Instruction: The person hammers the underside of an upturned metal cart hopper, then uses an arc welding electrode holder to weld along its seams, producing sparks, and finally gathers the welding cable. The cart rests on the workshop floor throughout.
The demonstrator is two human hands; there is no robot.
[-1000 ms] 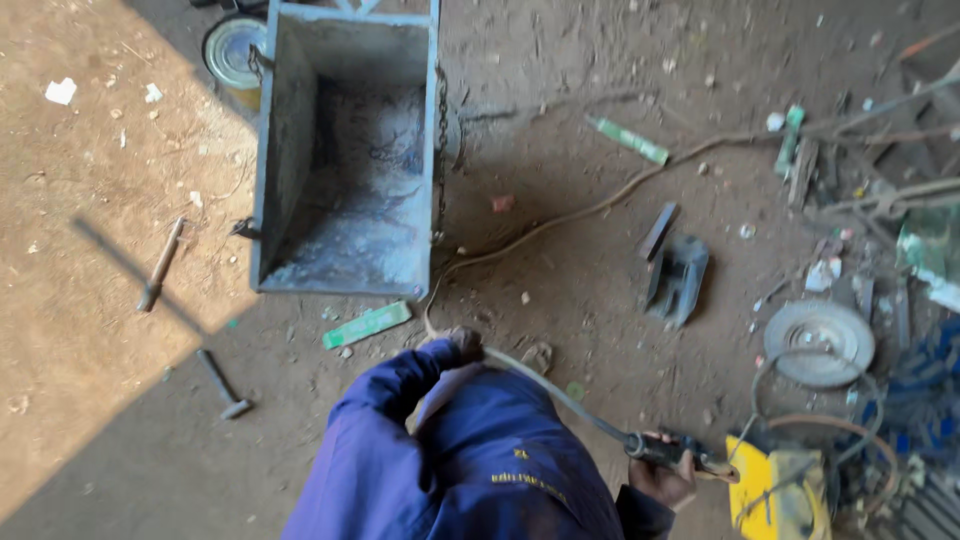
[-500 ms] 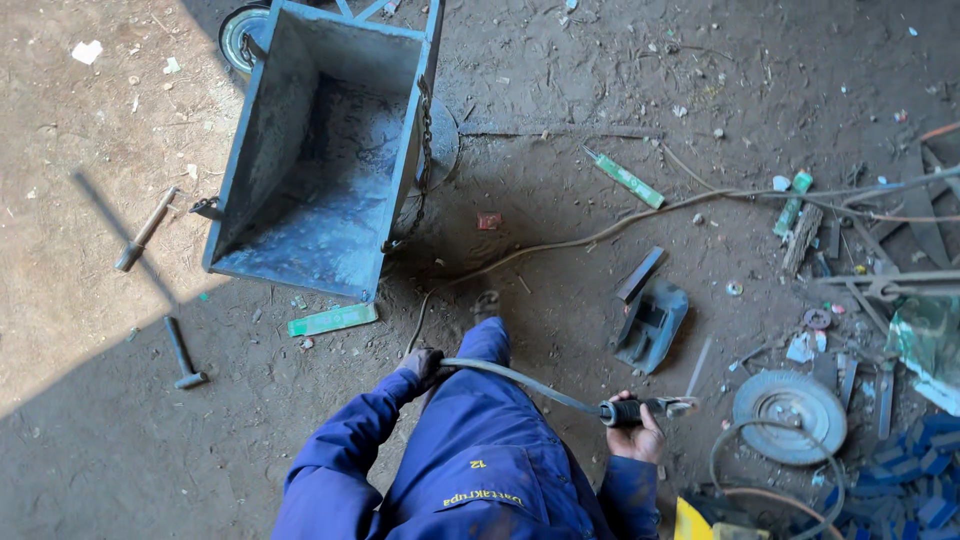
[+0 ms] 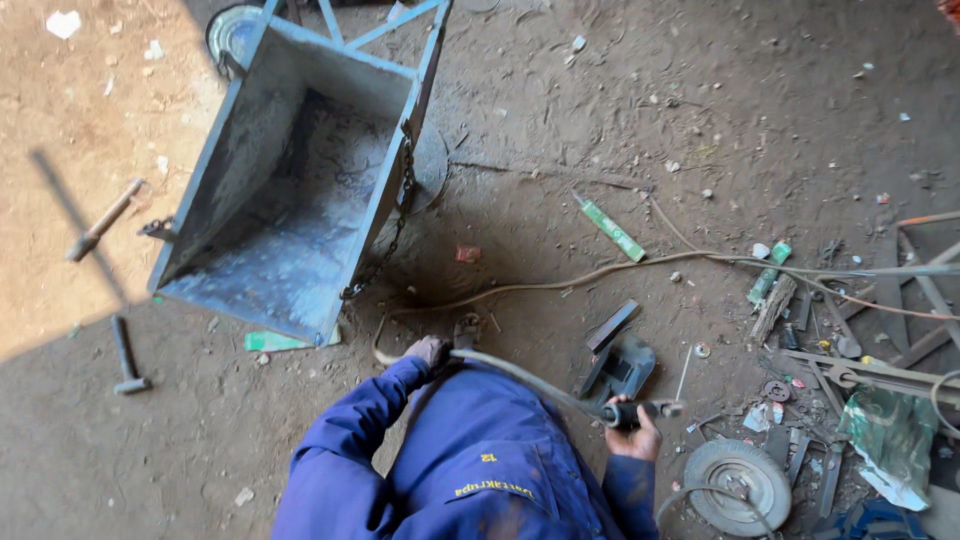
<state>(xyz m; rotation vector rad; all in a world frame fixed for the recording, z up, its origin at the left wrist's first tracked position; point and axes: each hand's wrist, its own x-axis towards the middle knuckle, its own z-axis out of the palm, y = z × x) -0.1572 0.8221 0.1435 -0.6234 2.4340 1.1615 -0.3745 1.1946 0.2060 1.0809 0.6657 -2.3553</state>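
My left hand (image 3: 430, 350) is down at the dirt floor, closed on a grey cable (image 3: 520, 375) that runs across my blue overalls. At the cable's other end is a black welding holder (image 3: 628, 412), and my right hand (image 3: 637, 440) grips it, its short metal tip pointing right. Just above that hand a dark welding shield (image 3: 620, 365) lies on the ground. A grey metal cart tub (image 3: 290, 200) stands ahead on the left, with a chain (image 3: 385, 240) hanging along its right side.
Two hammers (image 3: 105, 220) (image 3: 125, 355) lie left of the tub. A long hose (image 3: 600, 270) crosses the floor. A green tube (image 3: 612, 230), a round metal disc (image 3: 740, 485) and scattered scrap metal (image 3: 860, 370) crowd the right side.
The view has shifted, so the tub now sits further left and more tilted. My right hand with the holder has risen higher in the frame; my left hand has stayed on the cable.
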